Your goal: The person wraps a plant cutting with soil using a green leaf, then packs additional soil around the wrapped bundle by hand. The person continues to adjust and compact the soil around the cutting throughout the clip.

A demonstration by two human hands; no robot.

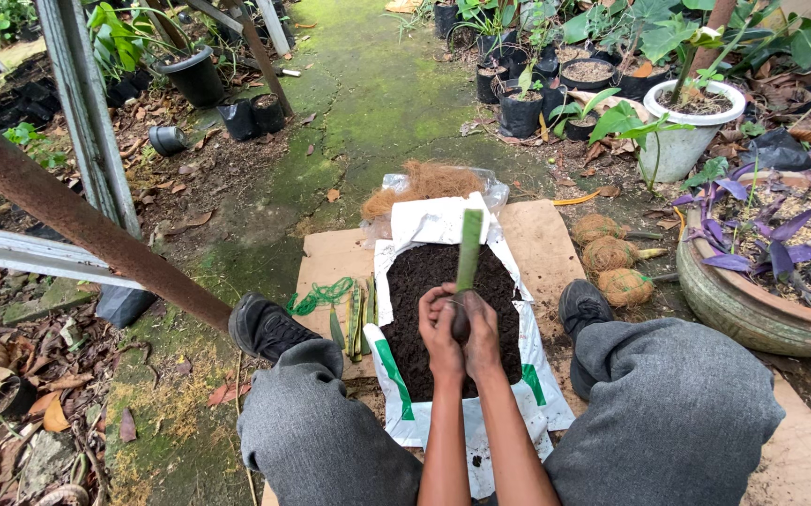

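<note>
Both hands, left hand (441,330) and right hand (482,328), clench a dark soil ball at the base of an upright green leaf cutting (468,251) above the open soil sack (443,300) on the cardboard sheet (541,245); we judge we are packing it, with firmer, even pressing needed next.

A long green leaf cutting (469,245) stands nearly upright, its base buried in a dark ball of soil (460,323) (only partly visible between the fingers), above a white sack (443,223) spread open with dark potting soil (419,281).
</note>
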